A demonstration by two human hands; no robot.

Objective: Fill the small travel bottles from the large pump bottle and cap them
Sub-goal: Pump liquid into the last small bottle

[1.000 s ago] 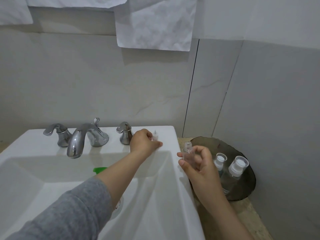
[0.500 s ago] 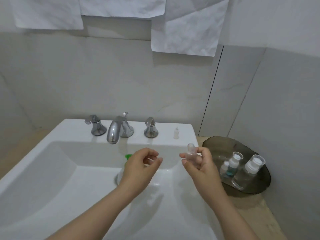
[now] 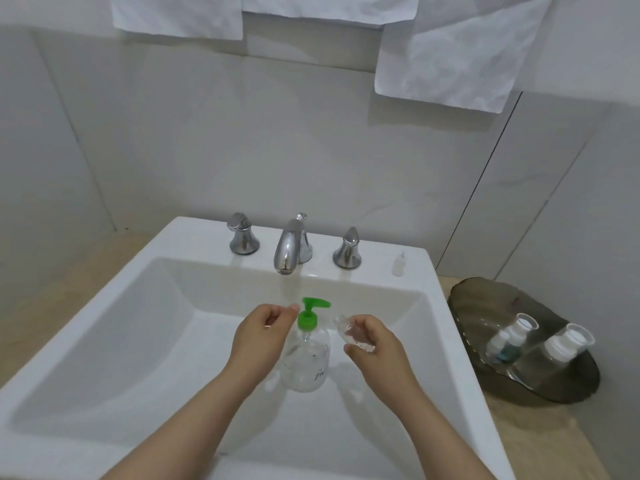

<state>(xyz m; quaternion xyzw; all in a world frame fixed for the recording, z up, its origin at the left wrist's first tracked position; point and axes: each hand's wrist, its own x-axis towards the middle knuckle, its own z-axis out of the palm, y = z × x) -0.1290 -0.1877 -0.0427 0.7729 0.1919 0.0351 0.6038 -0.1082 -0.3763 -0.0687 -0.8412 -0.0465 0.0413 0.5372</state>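
Note:
A clear pump bottle [image 3: 308, 362] with a green pump head stands in the white sink basin [image 3: 138, 341]. My left hand [image 3: 263, 330] hovers just left of the pump head, fingers loosely curled and empty. My right hand [image 3: 372, 341] holds a small clear travel bottle [image 3: 348, 332], uncapped and tilted with its mouth towards the pump spout. Its small white cap [image 3: 398, 263] stands on the sink's back ledge at the right. Three other small bottles [image 3: 509, 341] with white caps sit on a dark glass tray [image 3: 485, 296].
A chrome faucet [image 3: 291, 249] with two handles rises at the back of the sink. The tray rests on a beige counter [image 3: 540, 438] to the right, close to the tiled wall. White towels [image 3: 450, 57] hang above.
My left hand left the small cap on the back ledge and came down beside the pump head. My right hand carried the travel bottle left, over the basin, to the spout.

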